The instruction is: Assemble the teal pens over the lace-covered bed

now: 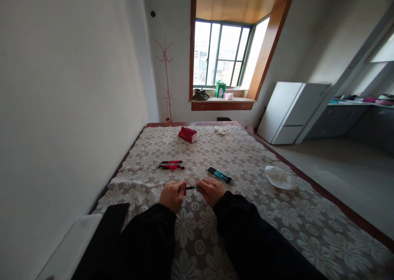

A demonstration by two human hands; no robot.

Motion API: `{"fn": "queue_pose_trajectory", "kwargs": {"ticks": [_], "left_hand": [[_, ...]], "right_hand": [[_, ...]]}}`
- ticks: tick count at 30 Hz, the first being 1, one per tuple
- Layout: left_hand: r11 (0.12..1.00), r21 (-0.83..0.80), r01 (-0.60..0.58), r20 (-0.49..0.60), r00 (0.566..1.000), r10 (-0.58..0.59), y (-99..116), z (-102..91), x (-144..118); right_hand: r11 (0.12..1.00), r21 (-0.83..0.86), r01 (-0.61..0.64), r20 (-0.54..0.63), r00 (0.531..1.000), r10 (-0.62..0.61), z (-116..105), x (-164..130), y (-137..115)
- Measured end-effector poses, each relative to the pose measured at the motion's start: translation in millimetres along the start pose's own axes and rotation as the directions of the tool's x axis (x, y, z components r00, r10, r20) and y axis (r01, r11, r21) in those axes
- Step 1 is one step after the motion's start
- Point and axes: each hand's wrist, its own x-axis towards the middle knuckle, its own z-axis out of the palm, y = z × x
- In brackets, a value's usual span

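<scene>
A long table under a flowered lace cloth carries a red box, two red pens and several teal pens, while nearest the body the left hand and right hand each pinch one end of a single teal pen just above the cloth.

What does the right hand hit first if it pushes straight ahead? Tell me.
Probably the bundle of blue pens, lying just beyond the right hand on the tablecloth; depth is hard to judge.
</scene>
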Motion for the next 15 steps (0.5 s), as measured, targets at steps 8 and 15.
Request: {"fn": "queue_pose_trajectory", "kwargs": {"ticks": [8,15], "left_hand": [[0.989,-0.148,-0.021,-0.116,0.993,0.004,-6.3,3.9,1.2],[0.963,-0.267,-0.036,-0.183,0.983,-0.014,-7.0,5.6,2.1]], "right_hand": [[0.996,0.059,-0.073,-0.001,0.997,0.074,-1.2,-0.4,-1.0],[0.992,0.022,-0.125,0.022,0.992,0.124,-5.4,-0.1,-3.0]]}}
